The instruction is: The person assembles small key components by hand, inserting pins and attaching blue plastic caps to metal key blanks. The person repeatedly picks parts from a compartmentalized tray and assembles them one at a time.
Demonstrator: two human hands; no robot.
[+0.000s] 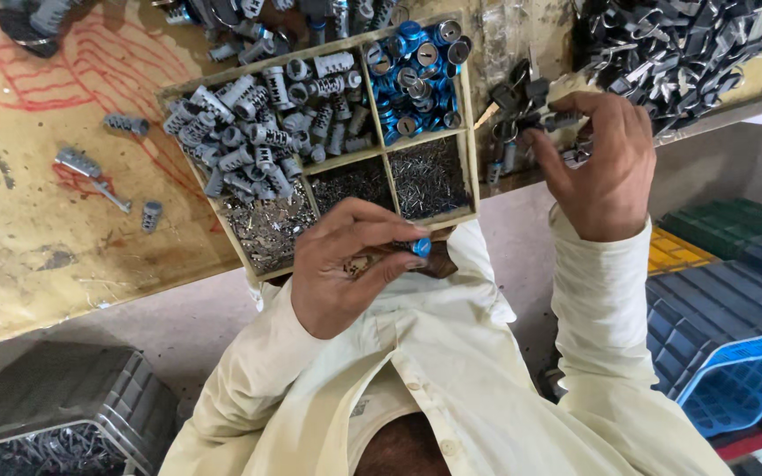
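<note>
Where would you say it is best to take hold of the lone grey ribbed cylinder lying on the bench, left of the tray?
Probably across the ribbed barrel of the grey cylinder, from above. It lies flat on the bench with bare surface on both long sides, and the ribs should stop fingertips slipping.

Left hand [346, 264] pinching small blue cylinder [421, 247] just below divided wooden tray [467, 123]; right hand [601, 163] fingering dark metal parts [522, 97] right of tray; grey cylinders [257, 132] filling tray's left compartment.
</note>
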